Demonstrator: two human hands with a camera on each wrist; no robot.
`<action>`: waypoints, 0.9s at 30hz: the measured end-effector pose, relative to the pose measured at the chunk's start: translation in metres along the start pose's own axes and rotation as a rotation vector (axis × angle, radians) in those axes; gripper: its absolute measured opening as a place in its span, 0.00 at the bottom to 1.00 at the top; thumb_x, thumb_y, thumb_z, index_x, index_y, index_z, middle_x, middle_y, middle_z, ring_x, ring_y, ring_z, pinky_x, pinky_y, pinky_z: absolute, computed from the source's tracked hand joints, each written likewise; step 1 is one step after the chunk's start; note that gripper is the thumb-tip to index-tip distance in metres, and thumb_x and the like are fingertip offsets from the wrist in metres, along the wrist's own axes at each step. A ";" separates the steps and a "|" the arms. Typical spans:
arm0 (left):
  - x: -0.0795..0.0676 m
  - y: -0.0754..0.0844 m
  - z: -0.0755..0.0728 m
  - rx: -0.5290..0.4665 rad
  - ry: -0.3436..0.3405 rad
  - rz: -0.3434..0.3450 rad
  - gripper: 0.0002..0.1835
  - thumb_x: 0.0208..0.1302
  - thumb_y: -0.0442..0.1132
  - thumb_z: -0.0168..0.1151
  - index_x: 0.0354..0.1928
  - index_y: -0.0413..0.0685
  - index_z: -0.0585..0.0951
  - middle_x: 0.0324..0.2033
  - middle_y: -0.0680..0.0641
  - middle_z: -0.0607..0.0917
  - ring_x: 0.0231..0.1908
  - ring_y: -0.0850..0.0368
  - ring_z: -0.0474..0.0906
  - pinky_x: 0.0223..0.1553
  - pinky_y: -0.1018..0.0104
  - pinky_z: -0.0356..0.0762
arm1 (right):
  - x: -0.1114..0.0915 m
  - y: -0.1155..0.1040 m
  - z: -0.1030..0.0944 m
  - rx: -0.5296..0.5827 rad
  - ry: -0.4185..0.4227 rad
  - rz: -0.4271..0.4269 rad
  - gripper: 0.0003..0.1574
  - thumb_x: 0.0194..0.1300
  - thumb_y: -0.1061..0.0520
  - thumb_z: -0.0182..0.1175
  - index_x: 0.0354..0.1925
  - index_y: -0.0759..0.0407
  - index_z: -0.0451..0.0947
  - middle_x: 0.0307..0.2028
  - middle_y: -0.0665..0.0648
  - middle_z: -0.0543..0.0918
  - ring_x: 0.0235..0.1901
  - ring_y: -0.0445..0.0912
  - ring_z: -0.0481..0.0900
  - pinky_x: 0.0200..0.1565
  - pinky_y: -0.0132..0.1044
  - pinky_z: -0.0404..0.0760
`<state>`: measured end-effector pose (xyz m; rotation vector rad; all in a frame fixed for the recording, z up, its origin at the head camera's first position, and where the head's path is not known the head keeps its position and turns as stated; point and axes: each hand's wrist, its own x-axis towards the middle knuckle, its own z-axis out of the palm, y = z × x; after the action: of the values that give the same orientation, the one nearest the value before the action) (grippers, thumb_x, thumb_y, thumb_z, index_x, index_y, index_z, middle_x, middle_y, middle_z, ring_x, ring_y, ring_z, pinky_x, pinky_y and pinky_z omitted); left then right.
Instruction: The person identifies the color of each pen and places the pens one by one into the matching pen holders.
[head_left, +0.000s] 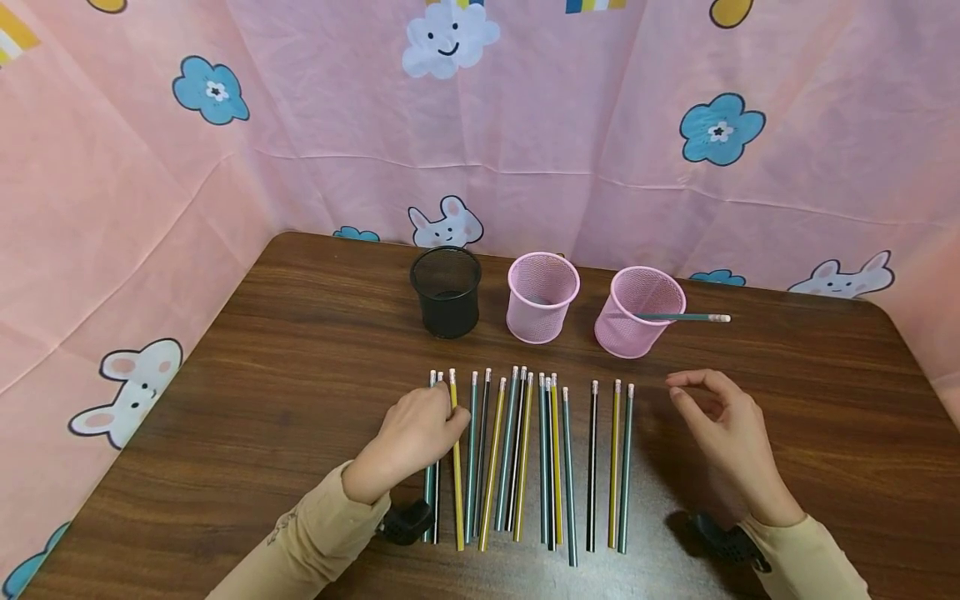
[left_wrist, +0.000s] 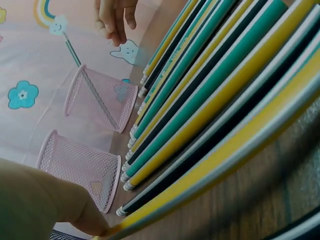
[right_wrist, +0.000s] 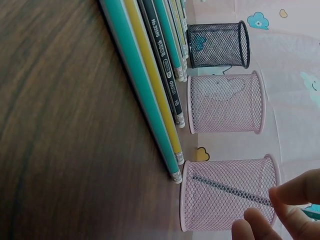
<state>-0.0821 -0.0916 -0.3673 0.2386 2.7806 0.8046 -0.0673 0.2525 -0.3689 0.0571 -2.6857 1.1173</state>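
Observation:
My left hand (head_left: 412, 433) bends over the left end of a row of pencils. It pinches a yellow pencil (head_left: 457, 483) near its eraser end; in the left wrist view a fingertip (left_wrist: 92, 220) meets that pencil, and the other fingers are hidden. Teal, black and yellow pencils (head_left: 512, 450) lie side by side to its right, erasers facing away from me. My right hand (head_left: 731, 425) hovers right of the row, fingers loosely bent and holding nothing. Beyond it, one teal pencil (head_left: 686, 317) leans in the right pink mesh cup (head_left: 637, 333), eraser end sticking out.
A black mesh cup (head_left: 448, 308) and another pink mesh cup (head_left: 542, 317) stand left of the right pink cup, behind the pencils. The brown wooden table (head_left: 300, 375) ends at a pink patterned cloth (head_left: 337, 100) at the back and sides.

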 end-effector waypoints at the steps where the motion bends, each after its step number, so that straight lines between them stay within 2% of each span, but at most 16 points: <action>1: 0.000 0.001 -0.001 -0.002 0.003 0.001 0.14 0.64 0.36 0.52 0.19 0.45 0.68 0.11 0.53 0.61 0.11 0.61 0.54 0.13 0.72 0.51 | 0.000 0.000 0.000 0.000 0.000 -0.001 0.08 0.66 0.56 0.59 0.42 0.57 0.81 0.44 0.54 0.83 0.42 0.20 0.70 0.36 0.19 0.72; 3: -0.001 0.001 -0.003 -0.011 0.014 0.007 0.10 0.64 0.36 0.51 0.27 0.39 0.74 0.11 0.52 0.62 0.11 0.60 0.54 0.14 0.71 0.52 | 0.001 0.001 0.000 0.002 -0.001 -0.005 0.08 0.66 0.56 0.59 0.42 0.57 0.81 0.44 0.51 0.83 0.42 0.20 0.71 0.36 0.18 0.72; 5: -0.001 0.002 -0.005 -0.008 0.028 0.016 0.10 0.64 0.37 0.49 0.30 0.37 0.74 0.13 0.52 0.63 0.13 0.60 0.55 0.16 0.70 0.54 | 0.001 0.001 0.000 -0.002 -0.001 -0.005 0.08 0.66 0.56 0.60 0.41 0.57 0.81 0.43 0.48 0.83 0.42 0.21 0.71 0.36 0.18 0.72; 8: -0.002 0.003 -0.009 -0.017 0.053 0.030 0.09 0.64 0.37 0.48 0.29 0.39 0.72 0.15 0.51 0.64 0.15 0.58 0.56 0.17 0.68 0.56 | 0.000 0.001 0.000 -0.006 -0.004 -0.004 0.09 0.66 0.56 0.60 0.41 0.58 0.81 0.42 0.44 0.82 0.43 0.21 0.70 0.36 0.18 0.72; 10: -0.003 0.004 -0.012 -0.021 0.064 0.037 0.10 0.63 0.37 0.47 0.24 0.45 0.66 0.17 0.51 0.64 0.16 0.58 0.57 0.18 0.68 0.57 | 0.000 0.001 0.000 -0.010 -0.006 -0.004 0.09 0.66 0.55 0.60 0.42 0.58 0.81 0.42 0.43 0.82 0.43 0.20 0.69 0.35 0.19 0.72; 15: -0.004 0.005 -0.022 -0.066 0.125 0.078 0.11 0.62 0.37 0.46 0.23 0.48 0.62 0.17 0.52 0.62 0.16 0.59 0.55 0.20 0.68 0.55 | -0.001 0.001 -0.001 -0.019 -0.015 -0.006 0.11 0.67 0.55 0.59 0.43 0.60 0.81 0.42 0.48 0.83 0.43 0.22 0.69 0.36 0.19 0.72; 21: -0.006 0.009 -0.037 -0.093 0.217 0.116 0.09 0.62 0.36 0.46 0.24 0.47 0.63 0.16 0.53 0.64 0.17 0.59 0.57 0.20 0.68 0.56 | 0.000 0.001 0.000 -0.012 -0.029 0.004 0.10 0.67 0.55 0.59 0.43 0.59 0.81 0.44 0.52 0.84 0.43 0.20 0.69 0.36 0.18 0.72; 27: -0.008 0.014 -0.043 -0.092 0.254 0.116 0.06 0.60 0.35 0.47 0.25 0.46 0.65 0.17 0.52 0.66 0.17 0.58 0.62 0.21 0.67 0.60 | 0.000 0.001 0.001 0.000 -0.046 0.005 0.09 0.66 0.55 0.60 0.42 0.56 0.82 0.45 0.59 0.84 0.43 0.19 0.68 0.37 0.16 0.72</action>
<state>-0.0849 -0.1030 -0.3231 0.3021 2.9766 1.0562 -0.0675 0.2522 -0.3702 0.0763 -2.7277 1.1303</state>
